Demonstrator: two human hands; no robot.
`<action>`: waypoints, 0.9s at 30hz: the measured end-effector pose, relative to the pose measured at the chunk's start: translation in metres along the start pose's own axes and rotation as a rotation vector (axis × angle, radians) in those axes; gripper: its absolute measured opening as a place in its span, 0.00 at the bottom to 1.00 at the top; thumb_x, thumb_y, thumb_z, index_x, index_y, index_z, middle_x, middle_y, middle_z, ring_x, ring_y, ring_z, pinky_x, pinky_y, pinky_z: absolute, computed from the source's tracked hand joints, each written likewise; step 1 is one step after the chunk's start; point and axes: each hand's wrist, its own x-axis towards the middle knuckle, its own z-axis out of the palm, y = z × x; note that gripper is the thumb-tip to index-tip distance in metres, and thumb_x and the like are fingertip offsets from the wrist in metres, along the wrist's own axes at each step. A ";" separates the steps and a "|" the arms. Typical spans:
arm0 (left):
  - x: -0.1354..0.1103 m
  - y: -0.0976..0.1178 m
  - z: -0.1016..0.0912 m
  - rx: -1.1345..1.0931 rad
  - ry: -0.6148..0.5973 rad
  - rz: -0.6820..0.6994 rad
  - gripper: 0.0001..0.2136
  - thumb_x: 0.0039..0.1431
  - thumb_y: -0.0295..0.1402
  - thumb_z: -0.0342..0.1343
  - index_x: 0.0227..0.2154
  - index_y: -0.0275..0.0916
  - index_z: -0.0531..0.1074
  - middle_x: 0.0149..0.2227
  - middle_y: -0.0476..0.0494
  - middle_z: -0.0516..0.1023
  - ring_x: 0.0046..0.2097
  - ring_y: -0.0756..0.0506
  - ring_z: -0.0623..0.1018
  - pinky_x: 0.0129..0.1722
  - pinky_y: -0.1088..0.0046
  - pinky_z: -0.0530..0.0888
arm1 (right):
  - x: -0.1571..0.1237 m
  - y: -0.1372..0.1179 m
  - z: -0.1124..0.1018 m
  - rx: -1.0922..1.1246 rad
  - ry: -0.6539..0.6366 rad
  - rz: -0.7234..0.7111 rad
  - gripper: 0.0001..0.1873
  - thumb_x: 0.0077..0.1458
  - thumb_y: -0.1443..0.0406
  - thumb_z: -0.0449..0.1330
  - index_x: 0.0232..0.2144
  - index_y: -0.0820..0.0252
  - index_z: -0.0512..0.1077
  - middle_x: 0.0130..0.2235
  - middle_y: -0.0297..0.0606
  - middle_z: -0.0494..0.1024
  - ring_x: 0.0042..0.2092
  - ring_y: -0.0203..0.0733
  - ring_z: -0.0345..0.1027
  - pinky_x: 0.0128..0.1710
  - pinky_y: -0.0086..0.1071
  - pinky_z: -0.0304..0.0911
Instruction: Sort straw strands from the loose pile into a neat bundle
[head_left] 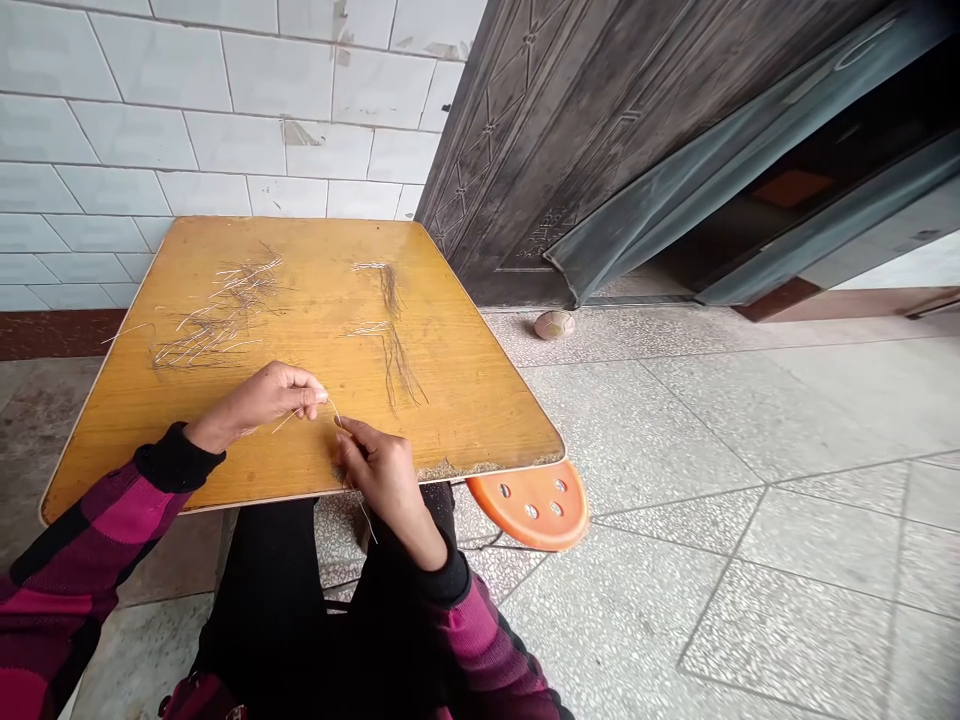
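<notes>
Between my two hands runs a thin pale wire [335,408], slightly curved. My left hand [271,402] pinches it between thumb and fingertips above the front part of the wooden table [457,400]. A pale end sticks out below the left fingers. My right hand [384,470] is closed on the wire near the table's front edge, and a length hangs down beneath it towards my lap. A loose pile of white and dark wires [225,310] lies at the table's left. Two smaller bunches, a far wire bunch [388,285] and a nearer wire bunch [397,355], lie right of the middle.
An orange stool [540,508] with holes in its seat stands under the table's right front corner. A ball [555,325] lies on the floor by the dark carved door [525,150] and the hanging curtain [675,200]. The white tiled wall [225,100] borders the table's far side.
</notes>
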 end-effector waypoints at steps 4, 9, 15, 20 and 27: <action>0.000 -0.001 -0.001 0.077 0.031 -0.022 0.13 0.54 0.39 0.57 0.20 0.35 0.72 0.21 0.46 0.73 0.26 0.50 0.70 0.30 0.73 0.66 | 0.001 0.000 0.003 0.015 -0.018 0.022 0.18 0.59 0.65 0.54 0.51 0.63 0.72 0.23 0.33 0.78 0.23 0.35 0.71 0.26 0.25 0.65; -0.001 0.005 -0.007 -0.060 -0.060 -0.056 0.14 0.55 0.40 0.55 0.23 0.34 0.74 0.25 0.44 0.76 0.27 0.51 0.70 0.31 0.73 0.66 | 0.002 0.001 0.000 0.008 0.023 0.026 0.18 0.60 0.64 0.53 0.51 0.63 0.72 0.23 0.34 0.78 0.23 0.35 0.71 0.27 0.26 0.65; -0.002 0.007 -0.004 -0.160 -0.077 -0.105 0.11 0.51 0.36 0.58 0.21 0.34 0.72 0.21 0.48 0.72 0.25 0.52 0.69 0.29 0.74 0.65 | 0.004 0.001 -0.003 -0.034 0.033 -0.002 0.19 0.60 0.64 0.53 0.51 0.65 0.71 0.25 0.34 0.78 0.24 0.35 0.71 0.28 0.25 0.64; -0.001 0.005 0.000 -0.097 -0.006 -0.064 0.12 0.52 0.38 0.57 0.21 0.34 0.72 0.21 0.49 0.71 0.26 0.52 0.69 0.29 0.75 0.65 | 0.008 0.002 0.001 -0.014 0.038 -0.016 0.17 0.60 0.64 0.54 0.48 0.64 0.74 0.25 0.35 0.78 0.26 0.36 0.72 0.29 0.26 0.64; 0.002 -0.001 -0.003 0.092 0.003 -0.038 0.09 0.52 0.35 0.56 0.21 0.35 0.72 0.20 0.50 0.72 0.24 0.53 0.67 0.25 0.76 0.62 | 0.011 -0.002 0.007 0.002 -0.027 -0.040 0.15 0.60 0.64 0.55 0.45 0.61 0.76 0.28 0.37 0.80 0.28 0.38 0.74 0.29 0.27 0.65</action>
